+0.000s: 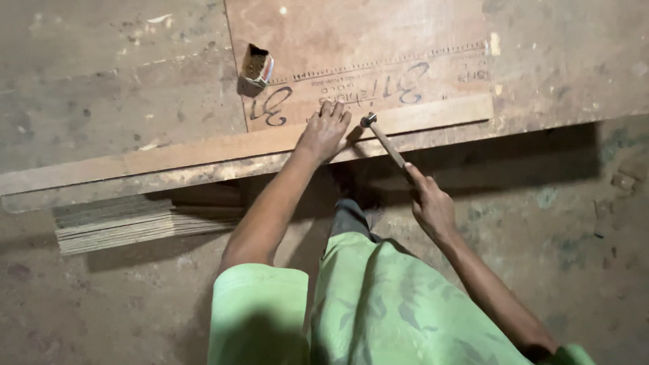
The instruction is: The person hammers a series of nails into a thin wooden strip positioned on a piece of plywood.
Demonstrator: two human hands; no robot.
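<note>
On the wood strip [270,143], left hand [323,132] presses flat, grip open; right hand [430,206] grips hammer [382,138].

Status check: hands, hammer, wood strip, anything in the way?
Left hand pressing on wood strip. Right hand gripping hammer, head at the strip. Small open box sits apart, not obstructing.

Your counter [101,81] is a worn, stained board. On it lie a plywood sheet [351,40], a long wooden strip [223,150] along its front edge, and a small open box [257,65].
</note>
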